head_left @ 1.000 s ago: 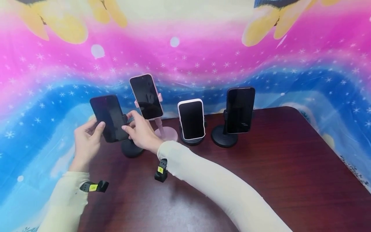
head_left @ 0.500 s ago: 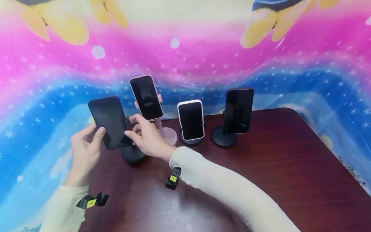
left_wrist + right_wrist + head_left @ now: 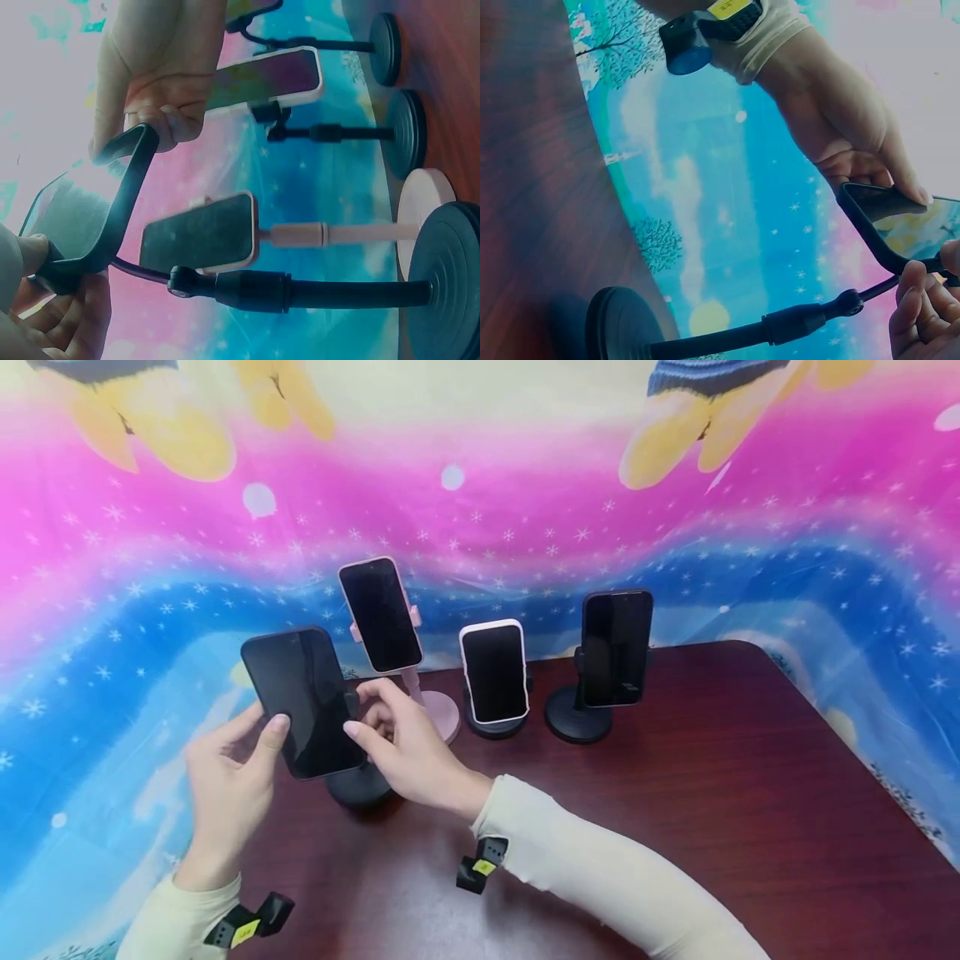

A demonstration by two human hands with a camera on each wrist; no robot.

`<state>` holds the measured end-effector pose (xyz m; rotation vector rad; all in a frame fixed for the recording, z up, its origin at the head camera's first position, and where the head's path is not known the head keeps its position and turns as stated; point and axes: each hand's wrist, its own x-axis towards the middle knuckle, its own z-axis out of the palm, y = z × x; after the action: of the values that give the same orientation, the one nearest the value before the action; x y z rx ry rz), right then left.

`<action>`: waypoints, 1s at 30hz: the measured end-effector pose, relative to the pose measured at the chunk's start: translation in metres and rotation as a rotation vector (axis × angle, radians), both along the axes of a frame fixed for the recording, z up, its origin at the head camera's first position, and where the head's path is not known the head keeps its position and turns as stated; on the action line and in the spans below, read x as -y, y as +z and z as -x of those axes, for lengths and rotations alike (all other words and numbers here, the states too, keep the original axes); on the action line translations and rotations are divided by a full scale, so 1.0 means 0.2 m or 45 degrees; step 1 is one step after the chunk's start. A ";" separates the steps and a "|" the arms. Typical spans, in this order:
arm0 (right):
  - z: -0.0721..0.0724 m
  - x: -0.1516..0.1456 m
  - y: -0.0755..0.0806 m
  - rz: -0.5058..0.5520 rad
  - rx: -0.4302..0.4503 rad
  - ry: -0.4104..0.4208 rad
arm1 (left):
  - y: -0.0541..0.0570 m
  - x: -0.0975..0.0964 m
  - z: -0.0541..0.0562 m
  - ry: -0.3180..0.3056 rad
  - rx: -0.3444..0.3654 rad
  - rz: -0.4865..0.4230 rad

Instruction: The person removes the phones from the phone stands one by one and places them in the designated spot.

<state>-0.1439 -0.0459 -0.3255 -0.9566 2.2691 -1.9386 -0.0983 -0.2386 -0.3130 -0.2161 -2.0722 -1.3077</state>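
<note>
A dark smartphone (image 3: 303, 703) sits tilted on a black phone stand (image 3: 360, 788) at the left of the table. My left hand (image 3: 231, 785) grips the phone's left edge, thumb on the screen side. On the opposite edge my right hand (image 3: 412, 745) pinches the phone by its clamp, thumb at the screen's rim. The left wrist view shows the thin arm (image 3: 139, 268) running from behind the phone to the stand's pole (image 3: 352, 294) and round base. In the right wrist view, fingers (image 3: 921, 304) of the right hand lie under the phone's lower edge.
Behind stands a pink stand (image 3: 441, 717) with a phone (image 3: 382, 614). Farther right are a white-cased phone (image 3: 497, 672) on a black stand and a dark phone (image 3: 617, 647) on another black stand (image 3: 577, 717). A patterned cloth (image 3: 525, 510) hangs behind the table (image 3: 675, 802).
Both hands have drawn the phone with its stand nearer to me and slightly right. The base now lies farther from the pink stand's row. The other stands keep their places.
</note>
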 end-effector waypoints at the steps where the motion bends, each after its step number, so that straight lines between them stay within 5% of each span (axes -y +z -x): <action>1: -0.01 -0.01 -0.01 0.015 0.003 0.000 | 0.00 -0.01 -0.01 0.000 -0.005 -0.011; 16: -0.12 -0.19 -0.05 0.113 -0.089 -0.053 | -0.07 -0.19 -0.07 -0.176 -0.098 -0.209; 24: -0.13 -0.26 -0.07 0.159 -0.076 -0.136 | -0.08 -0.29 -0.07 -0.177 -0.070 -0.179; 30: -0.16 -0.32 -0.06 0.172 -0.066 -0.164 | -0.07 -0.34 -0.07 -0.252 -0.084 -0.212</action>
<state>-0.1122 0.0183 -0.3379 -0.9024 2.3069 -2.1685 -0.0843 -0.1706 -0.3278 -0.3931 -1.9134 -1.5623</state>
